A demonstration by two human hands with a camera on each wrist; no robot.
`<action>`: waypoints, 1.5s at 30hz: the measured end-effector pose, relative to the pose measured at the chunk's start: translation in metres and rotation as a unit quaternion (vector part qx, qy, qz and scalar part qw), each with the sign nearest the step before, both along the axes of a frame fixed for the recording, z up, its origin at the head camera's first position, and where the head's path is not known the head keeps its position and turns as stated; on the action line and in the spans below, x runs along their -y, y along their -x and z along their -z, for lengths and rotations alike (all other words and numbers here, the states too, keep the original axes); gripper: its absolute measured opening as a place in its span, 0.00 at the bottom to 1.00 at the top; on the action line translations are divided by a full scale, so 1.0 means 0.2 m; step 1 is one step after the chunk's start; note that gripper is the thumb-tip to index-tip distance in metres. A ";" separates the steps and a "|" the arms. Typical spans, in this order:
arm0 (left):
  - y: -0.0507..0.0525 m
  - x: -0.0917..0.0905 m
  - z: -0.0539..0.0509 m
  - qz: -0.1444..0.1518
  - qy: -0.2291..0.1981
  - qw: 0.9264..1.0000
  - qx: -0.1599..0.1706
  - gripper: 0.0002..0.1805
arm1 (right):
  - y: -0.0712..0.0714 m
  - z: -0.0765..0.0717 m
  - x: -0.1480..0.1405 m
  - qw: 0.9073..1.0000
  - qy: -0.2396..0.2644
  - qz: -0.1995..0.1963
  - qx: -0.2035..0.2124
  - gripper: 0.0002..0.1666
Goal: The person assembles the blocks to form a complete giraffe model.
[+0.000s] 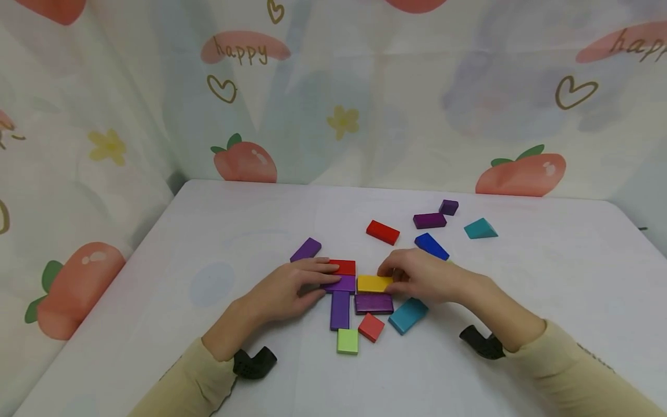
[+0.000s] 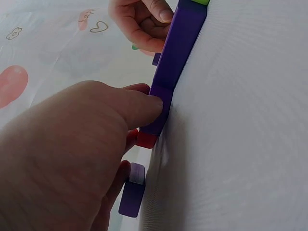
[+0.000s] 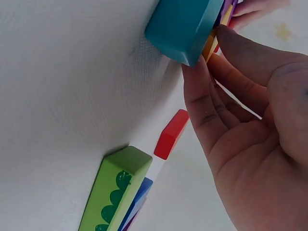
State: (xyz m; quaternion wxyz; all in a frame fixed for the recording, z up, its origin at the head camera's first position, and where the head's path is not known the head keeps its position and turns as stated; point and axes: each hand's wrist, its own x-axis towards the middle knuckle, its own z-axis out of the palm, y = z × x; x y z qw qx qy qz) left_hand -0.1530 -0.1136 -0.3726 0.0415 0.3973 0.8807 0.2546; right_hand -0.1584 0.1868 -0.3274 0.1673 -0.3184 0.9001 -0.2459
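Block of yellow [image 1: 372, 284] pinched by the right hand [image 1: 424, 275]

Appears to lie flat on the white desk [image 1: 302, 376], smooth, rectangular and evenly coloured, with straight edges. Sits just beside the right end of a purple block [image 1: 344, 285], long side parallel to a dark purple block [image 1: 374, 304] just on the near side. Gripped at its right end between the thumb and fingers of the right hand, closed down to the width of the block. Under the nearly straight, slightly spread fingers of the left hand [image 1: 283, 292], the purple block and a red block [image 1: 344, 267], touched rather than clasped.

Clearer from the left wrist than from the head: thumb against the side of the purple block. Plain in the right wrist view, but almost wholly hidden behind the right hand from the head: a light green block [image 3: 115, 187] with dark green scallops along one face. Visible from the head alone: a teal wedge [image 1: 481, 229] towards the far right and a small red square [image 1: 371, 328] near the dark purple block.
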 end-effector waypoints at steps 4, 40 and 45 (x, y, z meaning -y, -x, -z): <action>0.00 0.00 0.00 0.000 0.001 1.000 0.001 0.21 | 0.00 0.01 0.00 1.000 -0.002 -0.001 0.000 0.15; 0.00 0.00 -0.01 -0.002 0.003 1.000 -0.002 0.21 | -0.13 -0.03 -0.19 0.995 0.011 -0.030 0.090 0.19; 0.00 0.00 0.00 0.000 0.001 1.000 -0.002 0.21 | -0.12 -0.04 -0.21 0.995 0.010 -0.042 0.087 0.17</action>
